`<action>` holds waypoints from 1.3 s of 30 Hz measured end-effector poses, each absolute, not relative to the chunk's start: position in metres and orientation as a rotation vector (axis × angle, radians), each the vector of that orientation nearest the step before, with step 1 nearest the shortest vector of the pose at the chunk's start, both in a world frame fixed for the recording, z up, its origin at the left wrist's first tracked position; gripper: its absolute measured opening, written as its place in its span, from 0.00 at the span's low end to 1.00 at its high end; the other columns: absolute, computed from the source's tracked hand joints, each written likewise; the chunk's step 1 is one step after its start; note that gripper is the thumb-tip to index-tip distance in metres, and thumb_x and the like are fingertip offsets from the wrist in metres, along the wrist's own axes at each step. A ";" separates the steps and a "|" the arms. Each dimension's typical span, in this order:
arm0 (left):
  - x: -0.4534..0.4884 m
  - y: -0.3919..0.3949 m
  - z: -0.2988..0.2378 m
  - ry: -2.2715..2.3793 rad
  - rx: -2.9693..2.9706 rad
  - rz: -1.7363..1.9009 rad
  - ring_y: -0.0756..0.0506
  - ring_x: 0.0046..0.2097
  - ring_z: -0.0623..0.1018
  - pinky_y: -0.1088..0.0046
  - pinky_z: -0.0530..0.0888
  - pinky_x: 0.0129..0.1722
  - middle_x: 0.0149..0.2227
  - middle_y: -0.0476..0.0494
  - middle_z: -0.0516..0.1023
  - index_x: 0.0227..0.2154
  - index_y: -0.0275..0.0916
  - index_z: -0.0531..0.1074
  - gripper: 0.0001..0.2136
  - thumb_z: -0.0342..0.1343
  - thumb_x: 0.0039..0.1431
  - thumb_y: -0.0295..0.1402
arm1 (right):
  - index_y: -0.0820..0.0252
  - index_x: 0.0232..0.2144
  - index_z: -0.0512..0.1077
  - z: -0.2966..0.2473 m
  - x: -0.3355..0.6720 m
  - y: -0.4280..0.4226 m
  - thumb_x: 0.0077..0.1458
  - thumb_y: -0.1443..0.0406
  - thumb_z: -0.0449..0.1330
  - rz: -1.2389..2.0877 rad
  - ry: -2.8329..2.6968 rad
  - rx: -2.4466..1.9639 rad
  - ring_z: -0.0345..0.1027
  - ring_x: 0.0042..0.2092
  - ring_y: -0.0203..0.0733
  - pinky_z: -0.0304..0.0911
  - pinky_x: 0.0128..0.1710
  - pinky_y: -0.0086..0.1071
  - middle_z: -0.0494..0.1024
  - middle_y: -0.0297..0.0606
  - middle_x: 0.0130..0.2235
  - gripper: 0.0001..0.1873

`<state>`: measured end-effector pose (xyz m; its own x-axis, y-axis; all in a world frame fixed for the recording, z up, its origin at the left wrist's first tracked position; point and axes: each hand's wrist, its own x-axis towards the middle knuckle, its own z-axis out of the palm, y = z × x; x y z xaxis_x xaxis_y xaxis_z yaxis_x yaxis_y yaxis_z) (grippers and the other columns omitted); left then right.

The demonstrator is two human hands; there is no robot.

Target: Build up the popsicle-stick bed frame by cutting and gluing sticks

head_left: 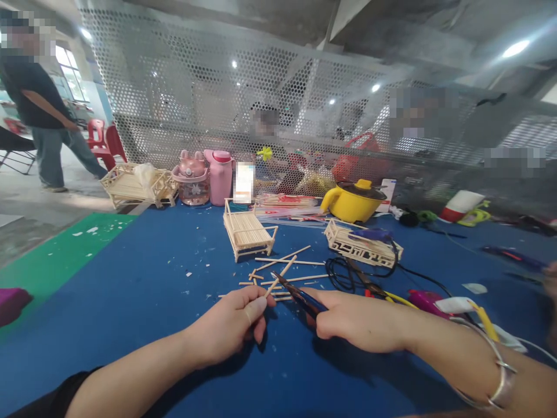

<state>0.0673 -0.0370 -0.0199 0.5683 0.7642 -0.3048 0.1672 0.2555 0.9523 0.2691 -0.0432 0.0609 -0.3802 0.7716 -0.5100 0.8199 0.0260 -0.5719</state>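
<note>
Between the thumb and fingers of my left hand (237,322) is a thin wooden stick (287,266), tilted up and to the right. My right hand (352,319) is closed round the dark handles of a pair of pliers (302,298), whose narrow tip meets the stick or lies right beside it. Several loose wooden sticks (300,262) lie crossed on the blue table just beyond my hands. A small bed-like frame of sticks (250,232) stands behind them. To its right is another stick model (365,247) with a blue-handled tool (372,234) lying on it.
Along the back stand a pink jar (194,188), a pink bottle (220,180), bundled sticks (289,203) and a yellow pot (357,203). Black cable (343,276) coils at right. A perforated metal screen (217,98) rises behind. A person (47,110) is at far left.
</note>
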 end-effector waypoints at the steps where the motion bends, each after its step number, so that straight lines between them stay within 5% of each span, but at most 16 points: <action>1: 0.069 -0.039 -0.020 0.893 1.226 0.475 0.55 0.17 0.52 0.80 0.50 0.15 0.18 0.56 0.64 0.38 0.40 0.63 0.11 0.41 0.62 0.39 | 0.60 0.37 0.70 0.060 0.268 -0.044 0.40 0.69 0.53 -1.307 2.210 1.732 0.63 0.39 0.41 0.58 0.40 0.30 0.73 0.34 0.36 0.18; 23: 0.074 -0.043 -0.024 0.842 1.107 0.514 0.55 0.15 0.52 0.82 0.52 0.13 0.16 0.58 0.61 0.36 0.41 0.62 0.10 0.43 0.61 0.41 | 0.61 0.38 0.67 0.046 0.273 -0.042 0.40 0.71 0.52 -1.303 2.280 1.739 0.63 0.36 0.39 0.57 0.33 0.30 0.72 0.34 0.34 0.18; 35: 0.081 -0.041 -0.021 1.045 1.047 0.648 0.54 0.13 0.52 0.79 0.49 0.13 0.13 0.59 0.59 0.37 0.41 0.62 0.12 0.41 0.61 0.43 | 0.66 0.43 0.63 0.022 0.239 -0.039 0.47 0.73 0.51 0.450 2.393 1.881 0.64 0.41 0.54 0.54 0.38 0.41 0.70 0.52 0.39 0.17; 39: 0.065 -0.030 -0.012 1.068 1.491 0.637 0.52 0.16 0.58 0.77 0.56 0.18 0.15 0.55 0.63 0.30 0.40 0.65 0.14 0.42 0.60 0.43 | 0.62 0.38 0.63 0.032 0.250 -0.032 0.44 0.70 0.51 -0.342 2.392 2.020 0.65 0.37 0.47 0.57 0.36 0.37 0.71 0.46 0.35 0.14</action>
<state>0.0648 -0.0296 -0.0122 0.4410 0.8813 -0.1698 0.2697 0.0503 0.9616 0.2496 -0.0324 0.0325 -0.1773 0.9751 -0.1335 0.9734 0.1537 -0.1696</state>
